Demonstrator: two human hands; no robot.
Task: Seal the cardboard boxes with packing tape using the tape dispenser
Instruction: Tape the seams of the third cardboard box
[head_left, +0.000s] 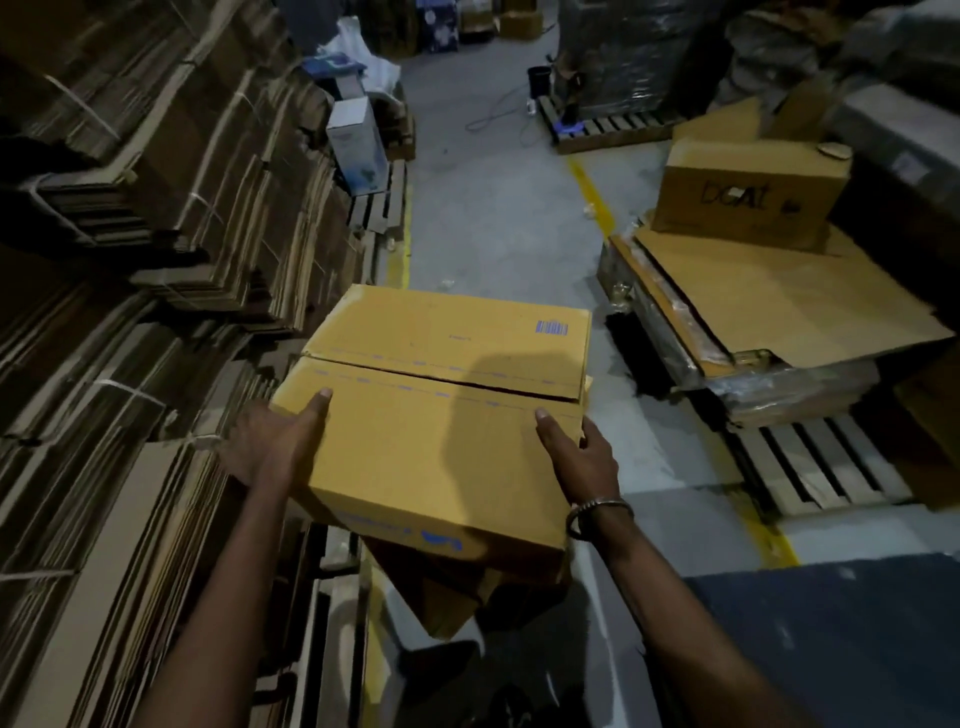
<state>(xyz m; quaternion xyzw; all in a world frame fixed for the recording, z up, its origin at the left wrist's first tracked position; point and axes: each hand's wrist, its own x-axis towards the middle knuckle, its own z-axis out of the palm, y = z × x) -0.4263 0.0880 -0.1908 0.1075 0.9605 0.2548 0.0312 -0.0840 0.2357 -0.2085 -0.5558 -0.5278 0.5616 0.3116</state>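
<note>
Left hand (275, 441), right hand (582, 457) gripping box (431, 415) edges, aisle floor (493, 208) beyond

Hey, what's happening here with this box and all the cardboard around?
A person is holding a cardboard box with both hands in a warehouse aisle. The left hand grips its left side, the right hand its right side, thumbs on top. The top flaps are folded shut, but the centre seam looks untaped and gapes slightly. No tape dispenser is in view. Bundled flat cardboard is stacked to the left, and another box sits on a pallet to the right.
</note>
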